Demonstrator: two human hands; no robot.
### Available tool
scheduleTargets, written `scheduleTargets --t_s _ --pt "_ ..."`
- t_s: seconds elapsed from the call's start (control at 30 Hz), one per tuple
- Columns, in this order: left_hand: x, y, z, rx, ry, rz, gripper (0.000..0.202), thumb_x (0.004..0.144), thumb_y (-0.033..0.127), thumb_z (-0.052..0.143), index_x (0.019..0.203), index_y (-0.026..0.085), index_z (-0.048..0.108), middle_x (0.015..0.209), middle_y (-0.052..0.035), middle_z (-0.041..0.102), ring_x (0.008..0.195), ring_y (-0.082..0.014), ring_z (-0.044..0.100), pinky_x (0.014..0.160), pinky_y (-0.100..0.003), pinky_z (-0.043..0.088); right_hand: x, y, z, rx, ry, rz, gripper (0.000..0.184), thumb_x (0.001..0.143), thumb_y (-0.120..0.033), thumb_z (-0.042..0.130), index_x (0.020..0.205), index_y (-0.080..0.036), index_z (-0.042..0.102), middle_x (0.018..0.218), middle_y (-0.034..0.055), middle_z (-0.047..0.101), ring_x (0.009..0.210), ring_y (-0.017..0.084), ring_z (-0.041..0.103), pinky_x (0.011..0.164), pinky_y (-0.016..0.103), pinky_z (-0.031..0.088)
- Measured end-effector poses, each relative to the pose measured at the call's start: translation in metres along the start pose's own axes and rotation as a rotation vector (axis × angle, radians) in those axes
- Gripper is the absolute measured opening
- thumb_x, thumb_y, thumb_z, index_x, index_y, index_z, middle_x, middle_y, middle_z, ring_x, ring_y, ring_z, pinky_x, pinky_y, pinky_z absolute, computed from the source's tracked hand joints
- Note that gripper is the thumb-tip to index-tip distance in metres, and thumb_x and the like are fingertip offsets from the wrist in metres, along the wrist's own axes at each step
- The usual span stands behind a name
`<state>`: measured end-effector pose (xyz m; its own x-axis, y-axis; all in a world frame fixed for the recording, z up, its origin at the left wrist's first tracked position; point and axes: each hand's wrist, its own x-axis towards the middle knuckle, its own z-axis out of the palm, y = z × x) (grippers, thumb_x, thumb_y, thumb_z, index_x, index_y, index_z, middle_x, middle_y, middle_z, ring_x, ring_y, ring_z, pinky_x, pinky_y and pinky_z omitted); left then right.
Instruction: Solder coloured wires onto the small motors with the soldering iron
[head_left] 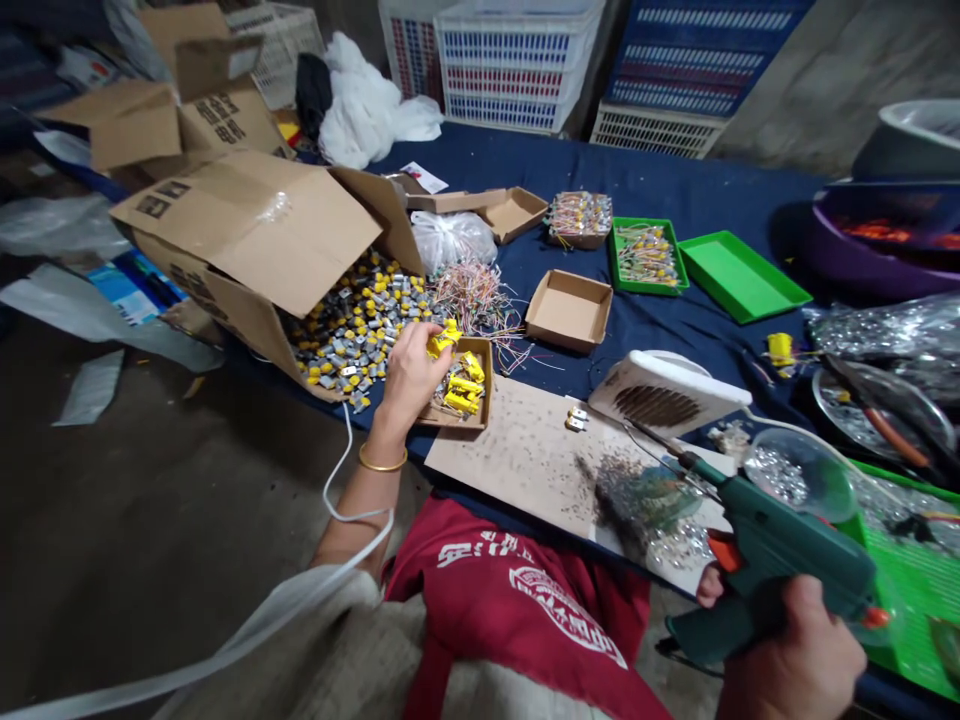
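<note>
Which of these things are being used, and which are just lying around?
Being used:
soldering gun in the right hand
left hand at the yellow parts in a small box
motors
wires

Just lying around:
green tray
pliers
plastic bag
crates

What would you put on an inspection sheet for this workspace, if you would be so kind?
surface: dark blue cloth over the table, with a scorched cardboard mat.
job's things: open carton of small grey-and-yellow components, yellow parts in a small cardboard tray, green tray of wired parts.
clutter: plastic bag, loose cardboard box.
grippers: left hand at the yellow parts; right hand gripping a green soldering gun.
cables: coloured wire heap; white cord beside the left forearm.
surroundings: stacked plastic crates, concrete floor.
</note>
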<state>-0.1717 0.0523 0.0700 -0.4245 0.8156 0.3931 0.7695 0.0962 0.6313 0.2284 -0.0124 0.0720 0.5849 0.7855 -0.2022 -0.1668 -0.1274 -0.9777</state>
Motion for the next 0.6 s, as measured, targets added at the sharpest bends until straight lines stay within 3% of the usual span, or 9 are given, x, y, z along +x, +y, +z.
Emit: scheduleTargets --t_s 0.1,0.17,0.33,0.47,0.6 --pt "-0.004 0.022 -0.003 -0.115 0.004 0.024 0.019 0.083 0.017 0.070 0.100 0.020 0.064 0.105 -0.0072 0.068 0.099 -0.0213 0.063 0.094 -0.034 0.050 0.004 0.004 -0.006 0.008 0.017 -0.031 0.045 0.056 -0.035 0.081 0.089 -0.012 0.062 0.060 0.0018 0.065 0.037 0.020 0.055 0.031 0.033 0.047" --pt "-0.010 0.038 0.004 -0.223 -0.054 -0.001 0.020 0.082 0.020 0.073 0.100 0.020 0.065 0.102 -0.0056 0.069 0.091 -0.0184 0.064 0.088 -0.031 0.052 0.005 0.005 -0.009 0.028 0.022 -0.018 0.045 0.054 -0.036 0.083 0.086 -0.012 0.062 0.057 0.0014 0.064 0.035 0.019 0.054 0.032 0.032 0.048" --pt "-0.046 0.069 0.054 -0.495 -0.310 -0.089 0.020 0.079 0.022 0.074 0.096 0.018 0.065 0.089 -0.0032 0.068 0.076 -0.0141 0.063 0.075 -0.026 0.052 0.005 0.009 -0.019 0.060 -0.057 0.000 0.044 0.064 -0.044 0.082 0.084 -0.010 0.063 0.055 0.0039 0.064 0.035 0.018 0.055 0.035 0.029 0.046" --pt "-0.094 0.067 0.097 -0.524 -0.362 -0.049 0.019 0.081 0.024 0.073 0.096 0.019 0.062 0.087 -0.0021 0.067 0.072 -0.0142 0.063 0.069 -0.027 0.053 0.007 0.015 -0.033 0.050 -0.036 -0.006 0.055 0.061 -0.061 0.081 0.078 -0.012 0.064 0.056 0.0059 0.066 0.033 0.019 0.055 0.031 0.031 0.046" --pt "-0.133 0.044 0.106 -0.257 -0.283 0.232 0.012 0.086 0.019 0.065 0.098 0.020 0.061 0.093 -0.0050 0.065 0.088 -0.0202 0.064 0.082 -0.034 0.054 0.007 0.021 -0.044 0.033 -0.026 0.024 0.060 0.058 -0.066 0.082 0.079 -0.012 0.067 0.062 0.0078 0.070 0.033 0.019 0.056 0.030 0.032 0.046"
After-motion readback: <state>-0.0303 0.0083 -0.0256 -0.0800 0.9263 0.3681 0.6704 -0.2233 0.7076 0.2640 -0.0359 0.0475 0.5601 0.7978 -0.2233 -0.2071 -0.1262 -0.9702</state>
